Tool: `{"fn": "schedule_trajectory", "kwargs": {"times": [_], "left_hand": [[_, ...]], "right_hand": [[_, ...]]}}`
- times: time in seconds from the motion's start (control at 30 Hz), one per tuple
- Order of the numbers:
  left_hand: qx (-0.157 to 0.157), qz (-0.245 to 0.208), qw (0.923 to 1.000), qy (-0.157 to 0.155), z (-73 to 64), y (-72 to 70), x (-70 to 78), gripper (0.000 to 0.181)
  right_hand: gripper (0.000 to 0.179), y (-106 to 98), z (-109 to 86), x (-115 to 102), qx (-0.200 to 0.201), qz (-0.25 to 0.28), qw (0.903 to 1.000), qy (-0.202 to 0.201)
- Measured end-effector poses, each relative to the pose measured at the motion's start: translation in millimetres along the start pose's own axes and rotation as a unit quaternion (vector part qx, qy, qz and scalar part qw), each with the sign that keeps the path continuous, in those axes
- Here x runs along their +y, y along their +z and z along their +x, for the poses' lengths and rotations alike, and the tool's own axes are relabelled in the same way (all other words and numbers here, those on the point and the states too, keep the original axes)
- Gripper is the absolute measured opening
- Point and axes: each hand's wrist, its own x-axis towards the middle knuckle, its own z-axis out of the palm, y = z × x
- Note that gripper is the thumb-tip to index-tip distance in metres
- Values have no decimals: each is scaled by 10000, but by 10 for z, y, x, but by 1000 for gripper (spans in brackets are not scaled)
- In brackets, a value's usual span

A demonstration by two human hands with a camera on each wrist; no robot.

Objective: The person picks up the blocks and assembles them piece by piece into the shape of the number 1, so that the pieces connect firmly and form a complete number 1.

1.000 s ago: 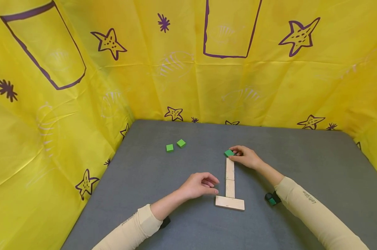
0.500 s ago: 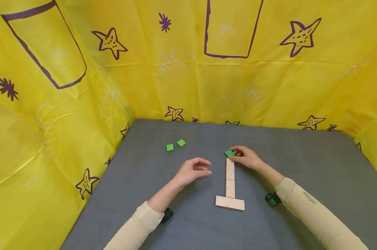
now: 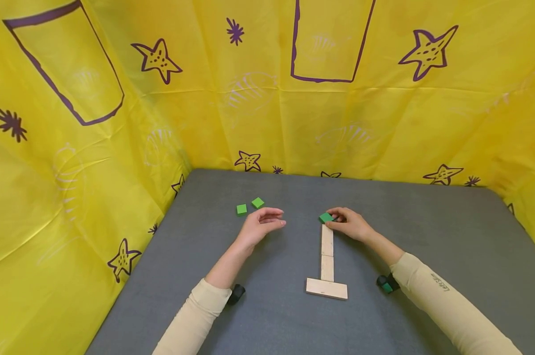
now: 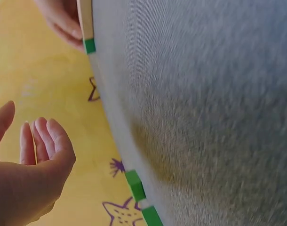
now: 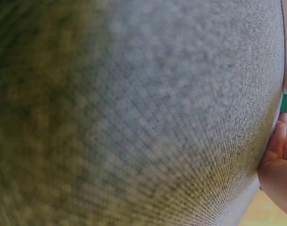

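Note:
My right hand [image 3: 350,225] pinches a dark green block [image 3: 326,218] at the far end of a row of pale wooden blocks [image 3: 327,241]. Two of these lie end to end, and a third wooden block [image 3: 327,289] lies crosswise at the near end. Nothing is in my left hand [image 3: 259,228], which hovers above the table with its fingers loosely bent and thumb apart. Just beyond it lie two light green blocks [image 3: 241,210], a small gap between them. In the left wrist view the green blocks [image 4: 135,185] show below and right of the hand.
A grey cloth-covered table [image 3: 285,315] bears everything. Yellow curtains [image 3: 258,113] with purple starfish drawings rise along its back, left and right sides. A dark wrist camera [image 3: 236,294] sits under the left forearm, another wrist camera [image 3: 387,283] under the right.
My left hand has moved away from the wooden blocks, leftward and farther back, to near the light green blocks. My right hand stays in place with the dark green block.

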Motion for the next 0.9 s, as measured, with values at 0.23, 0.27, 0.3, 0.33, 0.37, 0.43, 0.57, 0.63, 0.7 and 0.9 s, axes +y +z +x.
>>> {"fn": "schedule_trajectory", "kwargs": {"times": [0.23,0.27,0.3,0.33,0.37,0.43,0.57,0.63,0.7,0.9], "left_hand": [[616,-490,9969,-54,101,-148,6,40],[698,-526,9962,-35,117,-169,0,39],[780,-548,9954,-27,132,-190,-7,38],[850,-581,9947,-24,148,-212,-15,38],[918,-630,9938,-26,162,-234,-24,38],[1021,-716,9922,-57,184,-279,-43,38],[1251,-899,9879,-198,224,-358,-64,40],[1394,-971,9851,-266,244,-392,-67,39],[1514,-1129,9815,-321,261,-420,-65,39],[1784,-1602,9700,-405,298,-517,-88,44]], "right_hand": [[43,1,-12,12,-5,30,10000,-25],[43,3,-13,13,3,29,10000,-26],[43,4,-14,16,0,20,10000,-48],[43,6,-12,19,3,25,10000,-58],[43,8,-12,20,7,31,10000,-74],[42,12,-10,21,28,33,9999,-94],[42,16,-5,21,40,50,9999,-87],[43,13,-3,14,22,40,10000,-75],[43,7,-7,3,8,47,10000,-61],[43,2,-22,-1,-18,18,10000,-53]]}}
